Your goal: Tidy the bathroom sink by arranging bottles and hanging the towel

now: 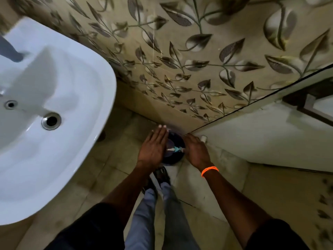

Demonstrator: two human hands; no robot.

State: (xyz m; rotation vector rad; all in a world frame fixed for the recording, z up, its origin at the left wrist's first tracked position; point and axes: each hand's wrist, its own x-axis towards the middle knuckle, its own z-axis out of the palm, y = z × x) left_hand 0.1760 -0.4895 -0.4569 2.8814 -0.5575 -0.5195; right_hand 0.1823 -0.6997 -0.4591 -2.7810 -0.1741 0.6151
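Observation:
A dark round container sits low in the floor corner where the leaf-patterned wall meets a white wall. Inside it lies a small white and teal item, too blurred to name. My left hand lies flat against the container's left side, fingers straight and together. My right hand, with an orange band on its wrist, clasps the right side. The container is held between both hands. No bottle or towel is in view.
The white sink juts out at the left with its drain and a tap at the far left. My shoes stand on the beige tiled floor just below the container. A dark-framed object hangs on the right wall.

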